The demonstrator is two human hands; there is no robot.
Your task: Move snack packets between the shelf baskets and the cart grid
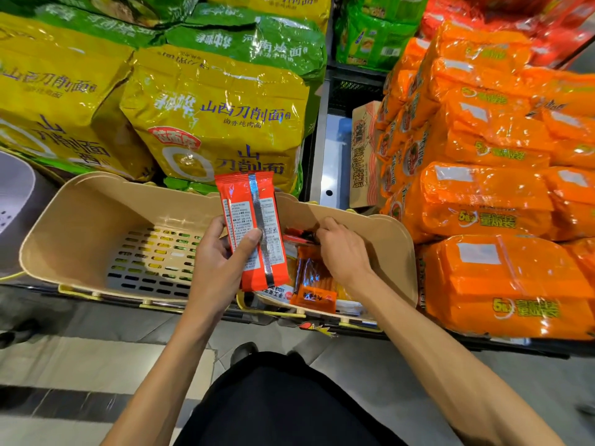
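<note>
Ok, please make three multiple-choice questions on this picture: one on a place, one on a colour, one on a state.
1. Where does the right hand reach?
A) into the right basket
B) into a pocket
C) onto a cart handle

2. What colour is the packet in the left hand?
A) green
B) red
C) blue

3. How is the left hand?
A) flat, open
B) gripping the packet
C) fist, holding nothing

Answers: 1 A, fingers at the snack packets inside; 2 B, red with a silver seam; 3 B, thumb and fingers curl round it.
</note>
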